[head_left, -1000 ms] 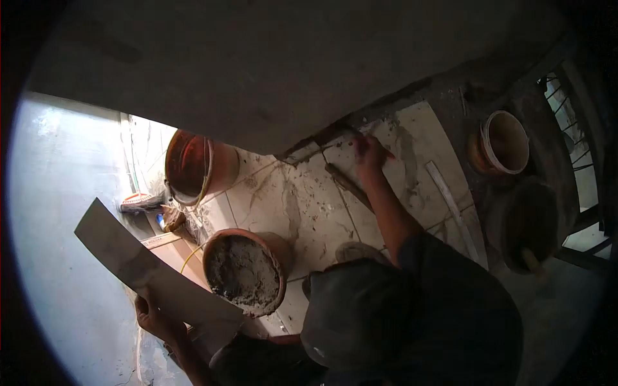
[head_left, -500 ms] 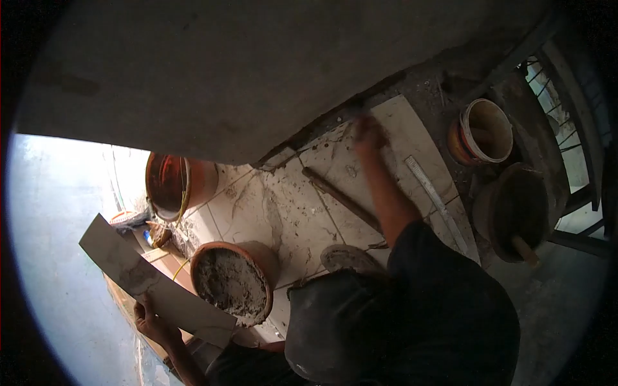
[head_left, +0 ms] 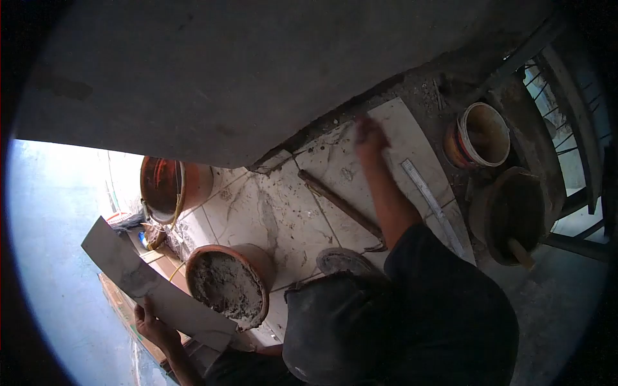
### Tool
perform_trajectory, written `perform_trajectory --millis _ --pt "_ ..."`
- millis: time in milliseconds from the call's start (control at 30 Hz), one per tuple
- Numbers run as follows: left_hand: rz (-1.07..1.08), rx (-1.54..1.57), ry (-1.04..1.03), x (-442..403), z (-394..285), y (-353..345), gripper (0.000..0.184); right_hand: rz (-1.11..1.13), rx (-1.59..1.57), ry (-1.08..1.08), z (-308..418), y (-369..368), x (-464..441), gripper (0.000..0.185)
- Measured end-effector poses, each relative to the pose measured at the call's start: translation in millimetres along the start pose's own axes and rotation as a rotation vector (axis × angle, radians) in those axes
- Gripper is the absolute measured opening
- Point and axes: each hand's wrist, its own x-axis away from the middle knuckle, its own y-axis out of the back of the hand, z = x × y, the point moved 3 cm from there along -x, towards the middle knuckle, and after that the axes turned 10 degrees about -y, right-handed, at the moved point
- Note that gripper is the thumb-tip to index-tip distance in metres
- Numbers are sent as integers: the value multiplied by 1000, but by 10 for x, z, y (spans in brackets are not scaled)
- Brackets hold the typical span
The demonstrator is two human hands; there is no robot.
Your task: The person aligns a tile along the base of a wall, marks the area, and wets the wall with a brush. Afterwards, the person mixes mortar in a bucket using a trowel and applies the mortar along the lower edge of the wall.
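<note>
My left hand point(head_left: 154, 325) is closed on the edge of a long, pale marbled tile strip point(head_left: 138, 273), held tilted beside a bucket of grey mortar point(head_left: 226, 286). My right hand point(head_left: 372, 136) is low over the marbled floor tiles point(head_left: 402, 138), near their edge along the dark wall. It looks bunched, but motion blur hides the fingers and anything in them. A wooden-handled hammer point(head_left: 341, 204) lies on the tiles left of my right forearm. To the right of that forearm lies a pale, flat straight strip point(head_left: 432, 204). A round grey disc-like thing point(head_left: 347, 262) is partly hidden behind the dark cap.
A reddish bucket point(head_left: 162, 186) stands at the left by the wall point(head_left: 193, 77). On the right are a paint bucket point(head_left: 454, 145) and a larger dark tub point(head_left: 515, 212) with a wooden handle point(head_left: 521, 253) in it. Metal bars point(head_left: 570, 145) stand beyond. Mortar crumbs speckle the tiles.
The view has shifted slightly. My right hand stays near the wall edge, still blurred and at a slightly different angle. The left hand keeps holding the tile strip in nearly the same place.
</note>
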Motion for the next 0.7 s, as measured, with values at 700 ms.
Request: perform_trajectory --millis 700 --pt "-15 289 517 -60 792 61 17 741 1233 842 -143 -781 2200 14"
